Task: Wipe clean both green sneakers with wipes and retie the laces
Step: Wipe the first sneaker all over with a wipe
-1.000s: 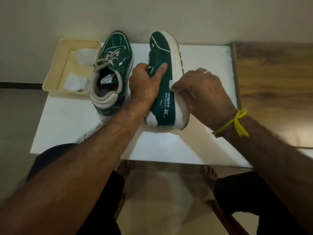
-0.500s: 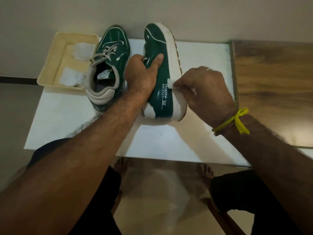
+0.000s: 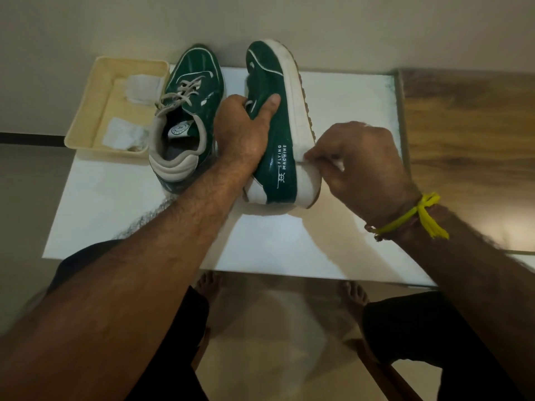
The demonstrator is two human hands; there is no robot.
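Two green sneakers sit on a white table [image 3: 289, 250], seen from the head camera. One, the tipped sneaker [image 3: 278, 157], lies on its side with its white sole turned to the right and the words "FLYING MACHINE" showing on its green flank. The left hand [image 3: 243, 131] grips this shoe from the left, its thumb laid flat across the green upper and its other fingers curled out of sight into the shoe. The right hand [image 3: 359, 160] pinches a white wipe [image 3: 337, 164] in bent fingers and presses it to the sole near the heel. Just left, the upright sneaker [image 3: 185, 120] stands with its grey laces [image 3: 181, 92] loosely threaded. Beside it, a cream tray [image 3: 86, 117] holds crumpled white wipes. A yellow thread [image 3: 417, 215] circles the right wrist.
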